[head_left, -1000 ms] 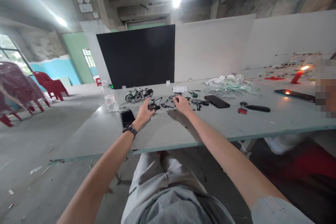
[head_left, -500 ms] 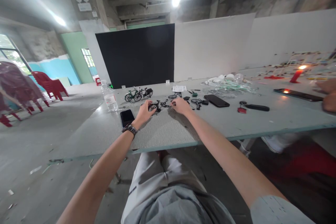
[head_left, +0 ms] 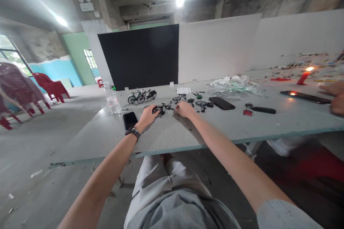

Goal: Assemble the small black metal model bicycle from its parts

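Note:
A small black model bicycle (head_left: 162, 108), partly assembled, lies low over the table between my hands. My left hand (head_left: 147, 116), with a watch on its wrist, has its thumb and fingers closed round the left end of the model, hiding that part. At the model's other end, my right hand (head_left: 184, 109) is pinched together; what its fingertips hold is too small to make out. Loose black bicycle parts (head_left: 202, 104) lie just beyond my right hand. Behind the left hand stand finished-looking model bicycles (head_left: 141, 96), dark green and black.
Left of my hands are a phone (head_left: 130, 120) and a water bottle (head_left: 111, 101). To the right lie another phone (head_left: 221, 103), a black-handled tool (head_left: 262, 109) and plastic bags (head_left: 228, 83). A lit red candle (head_left: 303, 78) burns near another person's hand (head_left: 337, 104). A paper sheet (head_left: 184, 90) lies behind.
Both hands stay nearly in place at the model bicycle. My right hand's fingers have shifted very slightly; the other person's hand at the far right has moved a little.

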A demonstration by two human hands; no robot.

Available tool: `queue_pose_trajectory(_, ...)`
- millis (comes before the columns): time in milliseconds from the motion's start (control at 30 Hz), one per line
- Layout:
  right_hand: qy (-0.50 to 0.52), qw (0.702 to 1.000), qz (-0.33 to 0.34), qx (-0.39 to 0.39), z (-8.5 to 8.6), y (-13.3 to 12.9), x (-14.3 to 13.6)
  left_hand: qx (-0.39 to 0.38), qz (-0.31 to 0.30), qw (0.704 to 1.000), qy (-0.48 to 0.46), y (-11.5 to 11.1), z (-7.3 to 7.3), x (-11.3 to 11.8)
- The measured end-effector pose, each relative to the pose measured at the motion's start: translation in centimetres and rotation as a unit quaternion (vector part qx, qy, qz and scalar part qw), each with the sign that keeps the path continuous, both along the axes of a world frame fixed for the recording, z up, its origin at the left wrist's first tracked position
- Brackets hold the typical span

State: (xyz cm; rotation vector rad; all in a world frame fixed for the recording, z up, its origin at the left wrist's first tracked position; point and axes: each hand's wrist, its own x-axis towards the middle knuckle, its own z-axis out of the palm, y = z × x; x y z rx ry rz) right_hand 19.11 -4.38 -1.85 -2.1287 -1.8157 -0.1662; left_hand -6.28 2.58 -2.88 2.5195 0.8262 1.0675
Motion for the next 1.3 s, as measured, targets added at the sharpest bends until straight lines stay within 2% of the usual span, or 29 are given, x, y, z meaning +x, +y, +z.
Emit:
queue_pose_trajectory(367, 0.004, 1.000, -0.001, 0.000, -0.22, 0.12, 0.17, -0.013, 0.035, 0.999, 0.005, -0.41, 0.26, -0.13)
queue_pose_trajectory(567, 0.013, 1.000, 0.000, 0.002, -0.66, 0.42, 0.62, 0.007, 0.039, 0.999, 0.007, -0.45, 0.25, -0.16)
queue_pose_trajectory(767, 0.030, 1.000, 0.001, 0.006, -0.42, 0.28, 0.59, -0.005, 0.061, 0.998, 0.022, -0.66, 0.68, -0.31)
queue_pose_trajectory(1100, 0.062, 0.997, -0.002, 0.036, -0.22, 0.21, 0.36, -0.022, 0.113, 0.993, 0.009, -0.31, 0.79, -0.43)
queue_pose_trajectory(1300, 0.091, 0.993, 0.023, 0.067, 0.06, 0.06, 0.21, -0.036, 0.134, 0.990, -0.003, -0.70, 0.70, -0.61)
